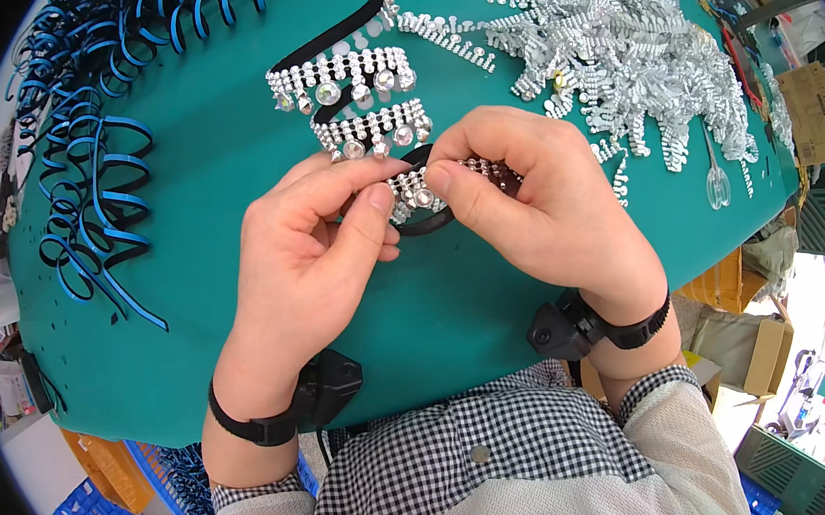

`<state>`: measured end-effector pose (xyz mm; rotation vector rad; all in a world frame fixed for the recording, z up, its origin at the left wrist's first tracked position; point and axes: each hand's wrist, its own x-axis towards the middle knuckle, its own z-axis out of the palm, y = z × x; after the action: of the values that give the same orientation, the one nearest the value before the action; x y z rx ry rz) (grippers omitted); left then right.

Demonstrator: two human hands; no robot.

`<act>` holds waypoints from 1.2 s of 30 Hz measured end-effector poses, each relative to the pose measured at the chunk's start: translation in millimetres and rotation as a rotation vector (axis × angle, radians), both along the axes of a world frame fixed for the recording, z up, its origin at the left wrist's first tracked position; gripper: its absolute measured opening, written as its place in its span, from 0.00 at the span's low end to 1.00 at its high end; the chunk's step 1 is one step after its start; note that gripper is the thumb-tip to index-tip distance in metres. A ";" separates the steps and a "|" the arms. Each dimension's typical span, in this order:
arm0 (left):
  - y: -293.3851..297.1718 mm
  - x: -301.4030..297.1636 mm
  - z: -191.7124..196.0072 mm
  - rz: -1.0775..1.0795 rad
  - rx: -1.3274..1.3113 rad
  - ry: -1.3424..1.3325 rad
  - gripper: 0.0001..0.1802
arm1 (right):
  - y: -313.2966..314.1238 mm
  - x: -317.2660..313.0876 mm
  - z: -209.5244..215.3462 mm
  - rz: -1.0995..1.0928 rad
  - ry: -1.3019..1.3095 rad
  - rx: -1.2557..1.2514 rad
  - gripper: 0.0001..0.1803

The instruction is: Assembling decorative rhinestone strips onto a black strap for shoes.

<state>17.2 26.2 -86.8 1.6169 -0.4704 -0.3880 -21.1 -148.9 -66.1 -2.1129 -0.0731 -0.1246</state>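
Note:
Between my two hands is a rhinestone trim (pixel 417 194) with silver beads and round stones, lying along a black band (pixel 428 227) that curves round behind and below it. My left hand (pixel 302 256) pinches the trim's left end between thumb and fingers. My right hand (pixel 549 202) is closed on the trim and band from the right, its thumb pressed down; its fingers hide part of the trim. Just beyond my left hand lies a curling black strip set with rhinestones (pixel 341 74), its loops standing on the green table (pixel 203 246).
Coiled black strips with blue faces (pixel 118 186) spread along the left side. A large heap of silver rhinestone trims (pixel 624 59) covers the far right, with scissors (pixel 716 181) at its near edge. Cardboard boxes (pixel 769 355) stand off the table's right edge.

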 end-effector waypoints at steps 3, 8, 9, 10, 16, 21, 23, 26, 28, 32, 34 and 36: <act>-0.9 0.4 -0.4 0.001 0.002 -0.003 0.10 | -0.1 -0.6 -1.9 -0.011 -0.006 -0.033 0.11; -0.5 0.4 -2.3 -0.003 -0.005 -0.020 0.10 | 0.8 -0.5 -3.8 -0.016 -0.051 -0.054 0.11; -0.4 0.1 -2.8 -0.002 -0.002 -0.019 0.10 | 1.1 -0.5 -3.9 -0.022 -0.034 -0.047 0.11; -0.7 0.3 -2.8 -0.003 -0.009 -0.019 0.10 | 1.3 -0.4 -3.4 -0.030 -0.018 -0.043 0.11; -1.9 -0.1 -3.7 -0.003 -0.016 -0.019 0.10 | 1.7 -0.5 -2.8 -0.022 -0.021 -0.030 0.11; -2.0 -0.2 -4.4 -0.004 -0.011 -0.018 0.10 | 2.6 -0.8 -4.1 -0.030 -0.044 -0.065 0.11; -2.3 -0.2 -4.4 0.001 -0.015 -0.015 0.10 | 2.2 -1.4 -6.3 -0.037 -0.059 -0.082 0.11; -2.6 -0.5 -3.7 -0.002 -0.011 -0.020 0.10 | 1.7 -2.0 -9.4 -0.013 -0.119 -0.082 0.06; -2.7 -0.6 -3.8 -0.001 -0.012 -0.019 0.10 | 2.4 -2.1 -9.3 -0.022 -0.109 -0.076 0.06; -3.1 -0.7 -4.9 0.001 -0.014 -0.007 0.10 | 3.6 -2.7 -9.2 -0.038 -0.113 -0.078 0.06; -6.1 -1.8 -5.1 0.019 -0.044 0.010 0.10 | 4.6 -3.0 -9.7 -0.046 -0.111 -0.079 0.07; -7.2 -1.5 -6.0 0.037 -0.074 0.026 0.09 | 5.2 -2.6 -6.5 -0.049 -0.094 -0.091 0.08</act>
<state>15.7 19.1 -92.8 1.5450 -0.4299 -0.3595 -23.7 -143.8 -72.7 -2.2004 -0.0841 -0.2542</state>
